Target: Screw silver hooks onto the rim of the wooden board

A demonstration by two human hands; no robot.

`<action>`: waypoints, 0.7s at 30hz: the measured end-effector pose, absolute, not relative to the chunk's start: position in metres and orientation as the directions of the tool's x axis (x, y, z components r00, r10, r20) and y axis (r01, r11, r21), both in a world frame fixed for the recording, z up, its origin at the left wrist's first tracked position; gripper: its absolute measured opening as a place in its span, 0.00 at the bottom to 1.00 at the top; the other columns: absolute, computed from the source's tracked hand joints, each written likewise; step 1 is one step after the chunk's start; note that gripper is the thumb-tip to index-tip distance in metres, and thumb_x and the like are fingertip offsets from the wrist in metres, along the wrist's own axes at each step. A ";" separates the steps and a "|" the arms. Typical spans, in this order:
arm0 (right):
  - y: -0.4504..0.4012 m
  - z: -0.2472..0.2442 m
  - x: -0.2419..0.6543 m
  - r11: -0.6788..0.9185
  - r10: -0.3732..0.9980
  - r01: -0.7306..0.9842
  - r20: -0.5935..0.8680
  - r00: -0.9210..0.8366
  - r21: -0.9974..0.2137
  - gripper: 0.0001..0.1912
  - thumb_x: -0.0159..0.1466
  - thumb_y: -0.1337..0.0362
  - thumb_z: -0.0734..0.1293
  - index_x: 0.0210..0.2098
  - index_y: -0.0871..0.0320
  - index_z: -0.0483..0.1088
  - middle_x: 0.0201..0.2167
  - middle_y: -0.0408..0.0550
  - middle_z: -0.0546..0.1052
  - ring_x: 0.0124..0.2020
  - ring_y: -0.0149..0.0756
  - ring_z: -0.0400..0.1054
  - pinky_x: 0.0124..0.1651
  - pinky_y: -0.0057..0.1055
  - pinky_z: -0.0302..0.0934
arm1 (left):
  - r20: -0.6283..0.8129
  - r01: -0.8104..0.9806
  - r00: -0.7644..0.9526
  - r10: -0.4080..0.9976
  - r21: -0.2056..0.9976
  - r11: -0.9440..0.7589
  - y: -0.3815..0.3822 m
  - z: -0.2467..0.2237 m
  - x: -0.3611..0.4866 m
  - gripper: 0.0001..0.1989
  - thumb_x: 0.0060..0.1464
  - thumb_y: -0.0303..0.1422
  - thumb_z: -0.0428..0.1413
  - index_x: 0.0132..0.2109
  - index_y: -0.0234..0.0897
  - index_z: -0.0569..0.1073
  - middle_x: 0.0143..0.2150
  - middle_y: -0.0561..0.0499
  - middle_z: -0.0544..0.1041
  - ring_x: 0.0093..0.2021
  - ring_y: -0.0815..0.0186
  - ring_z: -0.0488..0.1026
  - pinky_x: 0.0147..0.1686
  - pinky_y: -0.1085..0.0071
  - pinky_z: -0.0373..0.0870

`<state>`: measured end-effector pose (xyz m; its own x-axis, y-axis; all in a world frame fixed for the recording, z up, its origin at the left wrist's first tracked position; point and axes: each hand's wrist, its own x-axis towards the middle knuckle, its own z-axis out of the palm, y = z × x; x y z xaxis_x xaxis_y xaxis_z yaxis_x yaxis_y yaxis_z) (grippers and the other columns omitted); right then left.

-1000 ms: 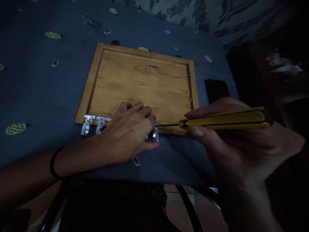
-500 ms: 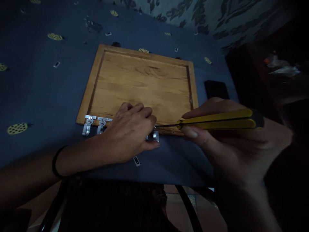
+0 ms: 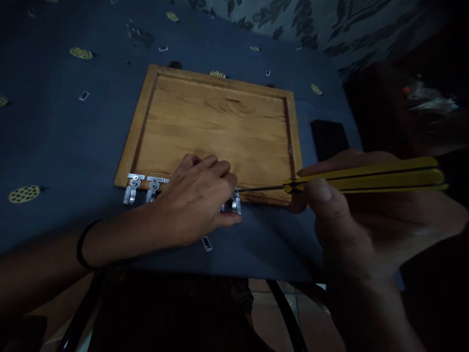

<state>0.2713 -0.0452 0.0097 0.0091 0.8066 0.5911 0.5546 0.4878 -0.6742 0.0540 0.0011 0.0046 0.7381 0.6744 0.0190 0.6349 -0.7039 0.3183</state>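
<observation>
A framed wooden board (image 3: 220, 122) lies on the blue patterned cloth. Metal hooks are lined up on its near edge; one (image 3: 132, 188) sits at the left end, another (image 3: 154, 188) beside it. My left hand (image 3: 198, 200) is closed over the near edge, fingers curled round the hook strip, hiding its middle. Just right of those fingers is one more hook (image 3: 236, 201). My right hand (image 3: 351, 215) grips a yellow-handled screwdriver (image 3: 366, 178), its thin shaft pointing left with the tip at that hook.
A dark flat object (image 3: 329, 139) lies right of the board. Small blurred metal pieces (image 3: 137, 34) rest on the cloth at the back left. Farther right, a crumpled plastic item (image 3: 432, 100) is on a dark surface. The cloth's near edge is in front of me.
My right hand and the screwdriver handle have shifted right, and the handle appears turned, showing a different side. My left hand stays on the hooks.
</observation>
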 end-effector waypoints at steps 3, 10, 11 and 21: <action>-0.042 0.010 0.268 0.539 0.743 0.587 0.669 0.005 -0.604 0.07 0.61 0.70 0.78 0.34 0.51 0.80 0.33 0.40 0.84 0.27 0.38 0.77 0.27 0.40 0.69 | -0.011 0.645 0.734 0.679 0.322 -0.693 0.001 0.006 0.055 0.17 0.61 0.46 0.67 0.42 0.35 0.79 0.42 0.45 0.79 0.49 0.51 0.75 0.48 0.58 0.64; -0.041 0.010 0.267 0.527 0.742 0.631 0.670 -0.017 -0.569 0.12 0.63 0.65 0.78 0.25 0.55 0.76 0.30 0.41 0.84 0.29 0.33 0.78 0.31 0.32 0.69 | -0.030 0.656 0.728 0.684 0.318 -0.684 0.001 0.006 0.056 0.18 0.60 0.46 0.68 0.44 0.34 0.80 0.44 0.44 0.79 0.50 0.50 0.75 0.50 0.56 0.65; -0.041 0.010 0.268 0.528 0.740 0.649 0.672 -0.035 -0.548 0.13 0.64 0.64 0.78 0.24 0.55 0.76 0.30 0.41 0.84 0.28 0.32 0.77 0.30 0.32 0.69 | -0.030 0.656 0.728 0.684 0.317 -0.685 0.001 0.006 0.056 0.18 0.60 0.46 0.68 0.44 0.34 0.80 0.44 0.44 0.79 0.50 0.50 0.75 0.50 0.56 0.65; -0.039 0.015 0.266 0.583 0.759 0.543 0.644 -0.098 -0.604 0.09 0.62 0.68 0.78 0.28 0.51 0.78 0.29 0.41 0.81 0.28 0.37 0.74 0.27 0.36 0.66 | -0.008 0.648 0.731 0.682 0.321 -0.691 0.001 0.005 0.055 0.17 0.60 0.45 0.68 0.44 0.35 0.80 0.44 0.45 0.80 0.50 0.51 0.75 0.50 0.56 0.64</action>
<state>0.2658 -0.0388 0.0153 -0.0985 0.7589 0.6437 0.5432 0.5830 -0.6042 0.0552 0.0010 0.0053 0.7315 0.6818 -0.0084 0.6477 -0.6910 0.3210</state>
